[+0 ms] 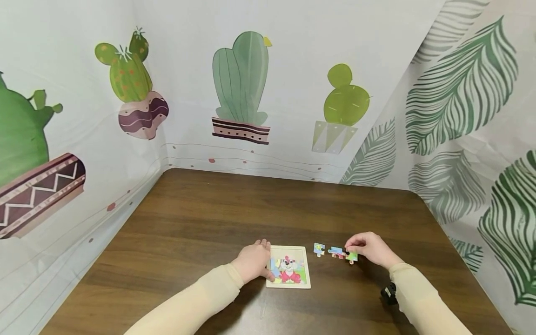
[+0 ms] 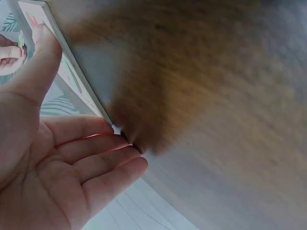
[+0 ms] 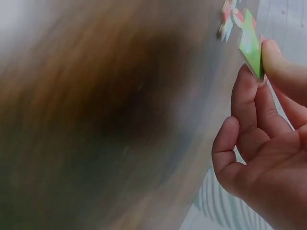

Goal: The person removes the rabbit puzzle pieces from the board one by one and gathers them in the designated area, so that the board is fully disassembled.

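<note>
A jigsaw tray (image 1: 289,286) with a pale frame lies on the table, holding an animal picture in red and white. My left hand (image 1: 253,261) rests at its left edge, fingers straight along the side and thumb (image 2: 45,52) over the frame. To the right, my right hand (image 1: 372,249) pinches a green puzzle piece (image 3: 252,50) between thumb and fingers. Just left of that piece lies a blue and red puzzle piece (image 1: 336,252). Another puzzle piece (image 1: 319,249), blue and yellow, sits nearer the tray.
The brown wooden table (image 1: 234,204) reaches back to a white curtain (image 1: 293,93) printed with cacti and leaves. A black device (image 1: 389,294) is strapped at the right wrist.
</note>
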